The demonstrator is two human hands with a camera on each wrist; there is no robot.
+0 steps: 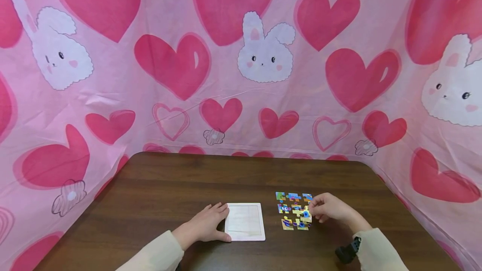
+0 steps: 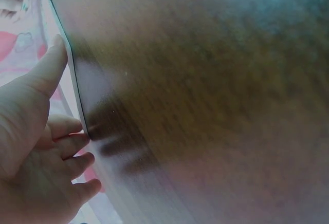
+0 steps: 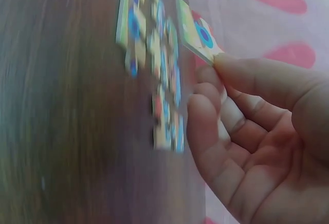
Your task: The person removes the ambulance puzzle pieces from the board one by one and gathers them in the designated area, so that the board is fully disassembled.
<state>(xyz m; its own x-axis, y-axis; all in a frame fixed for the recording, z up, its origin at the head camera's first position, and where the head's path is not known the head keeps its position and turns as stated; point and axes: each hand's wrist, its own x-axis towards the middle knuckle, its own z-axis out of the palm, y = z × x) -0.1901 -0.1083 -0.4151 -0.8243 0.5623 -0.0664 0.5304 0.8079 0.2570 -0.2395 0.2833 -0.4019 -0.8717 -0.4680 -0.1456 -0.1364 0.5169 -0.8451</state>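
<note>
A puzzle piece (image 3: 198, 31), yellow with a blue ring, is pinched between thumb and fingers of my right hand (image 1: 330, 209). In the right wrist view the piece is raised above the table, beside the other puzzle pieces (image 3: 159, 44). Those pieces (image 1: 294, 197) lie spread in loose rows on the table in the head view. To their left lies a white square puzzle tray (image 1: 245, 239) with a raised rim. My left hand (image 1: 208, 223) rests at the tray's left edge, thumb at its near corner and fingertips at the far one.
Everything lies on a dark brown wooden table (image 1: 180, 179) with rounded far corners. Pink cloth (image 1: 226, 91) with hearts and rabbits hangs behind and on both sides. A black band (image 1: 348, 251) sits at my right wrist, by a cream sleeve (image 1: 378, 250).
</note>
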